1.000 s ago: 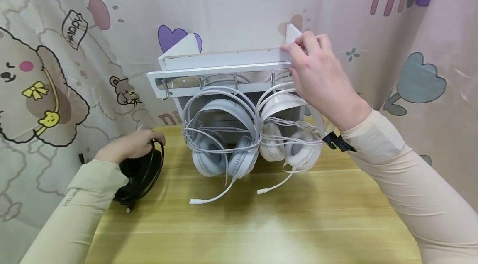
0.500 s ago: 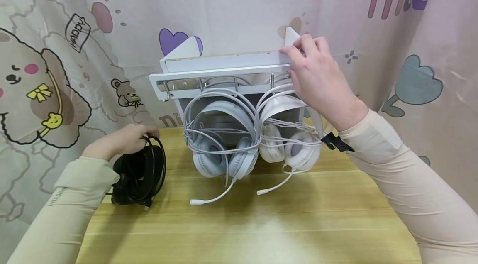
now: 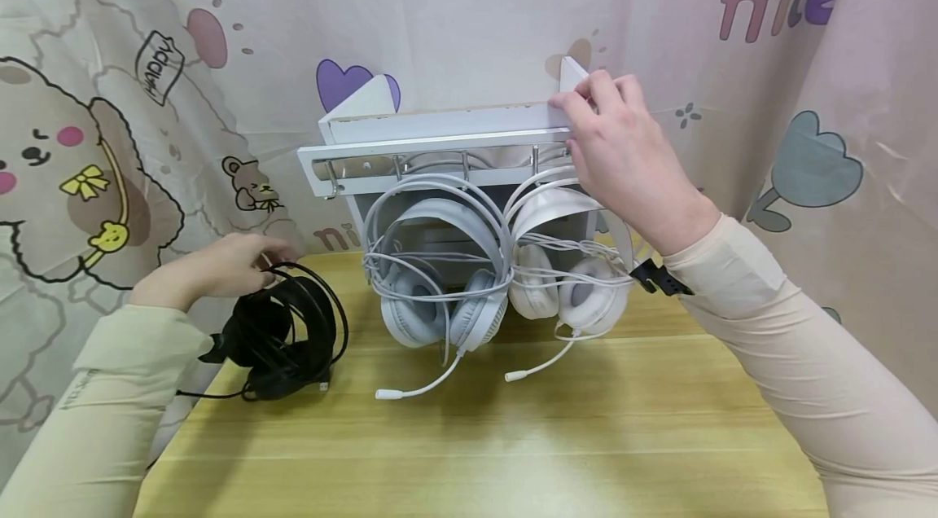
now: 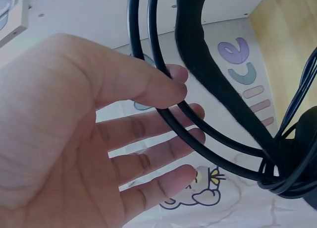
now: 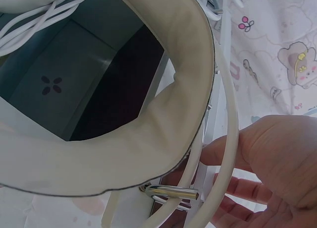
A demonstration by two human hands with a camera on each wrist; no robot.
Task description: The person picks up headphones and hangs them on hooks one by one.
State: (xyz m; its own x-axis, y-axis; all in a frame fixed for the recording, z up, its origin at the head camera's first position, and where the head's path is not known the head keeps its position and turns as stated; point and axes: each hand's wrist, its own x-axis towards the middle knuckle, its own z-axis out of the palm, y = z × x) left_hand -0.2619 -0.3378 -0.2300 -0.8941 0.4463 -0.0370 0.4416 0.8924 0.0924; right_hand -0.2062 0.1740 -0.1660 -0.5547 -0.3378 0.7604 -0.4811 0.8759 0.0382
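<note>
My left hand (image 3: 220, 265) pinches the thin tubular frame of a black headset (image 3: 286, 339) between thumb and index finger, at the table's left side. In the left wrist view the other fingers are spread behind the two tubes (image 4: 198, 134), beside the soft black headband (image 4: 213, 79). A wound cable wraps the headset's lower part. My right hand (image 3: 623, 143) grips the top right edge of a white hook rack (image 3: 440, 123). From the rack's hooks hang a grey-white headset (image 3: 479, 314) and a white headset (image 3: 593, 298), both wrapped in their cables with microphone booms pointing down.
Metal hooks (image 3: 330, 180) line the rack's front bar, the leftmost with nothing on it. The rack stands on a wood-grain table (image 3: 513, 445). A printed curtain (image 3: 476, 29) hangs close behind and along both sides.
My left hand has moved left with the black headset, which has turned so its looped frame and cable show more. My right hand keeps its grip on the rack.
</note>
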